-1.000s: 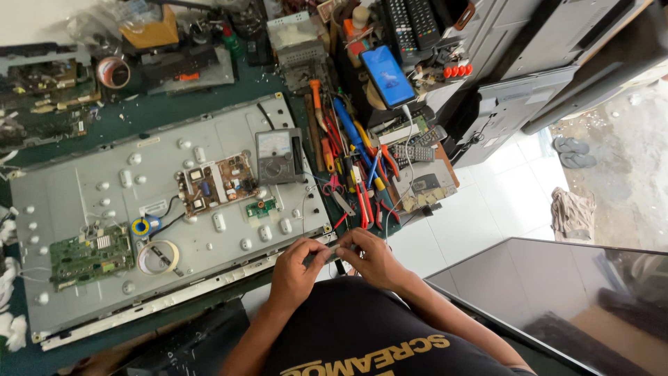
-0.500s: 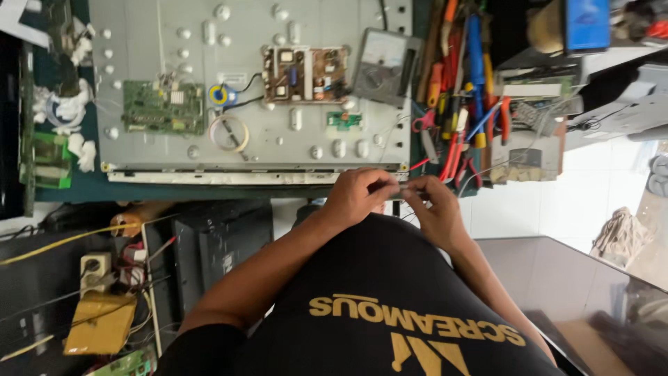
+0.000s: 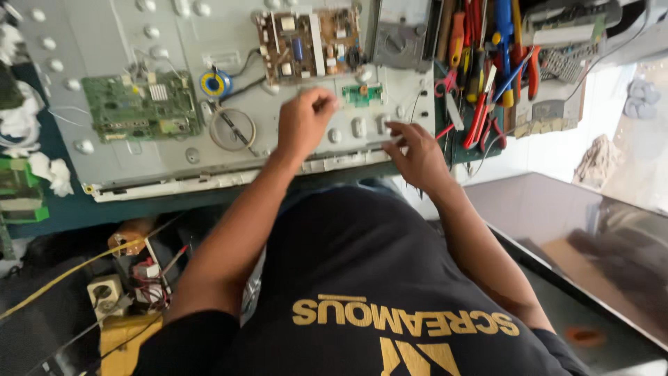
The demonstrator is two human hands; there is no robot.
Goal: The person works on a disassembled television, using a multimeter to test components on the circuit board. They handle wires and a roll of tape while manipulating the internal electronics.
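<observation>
My left hand [image 3: 305, 122] is curled into a fist above the grey metal back panel [image 3: 125, 163] of a flat screen, just left of a small green circuit board [image 3: 362, 94]. Whether it holds anything is hidden by the fingers. My right hand [image 3: 416, 152] rests with its fingers spread on the panel's near edge, beside the row of round studs. On the panel sit a green main board [image 3: 142, 104], a brown power board [image 3: 309, 38], a blue and yellow tape roll [image 3: 214, 83] and a loop of wire [image 3: 233, 130].
A grey meter [image 3: 403, 31] lies at the panel's far right corner. Red-handled pliers and several screwdrivers [image 3: 487, 76] crowd the bench on the right. A dark screen panel [image 3: 591, 237] leans at lower right. A socket block [image 3: 104, 294] and a yellow cable [image 3: 62, 275] lie under the bench.
My hands were together at the panel's near edge, pinching something thin. They have parted: the left has moved up onto the panel as a fist, the right has opened on the edge.
</observation>
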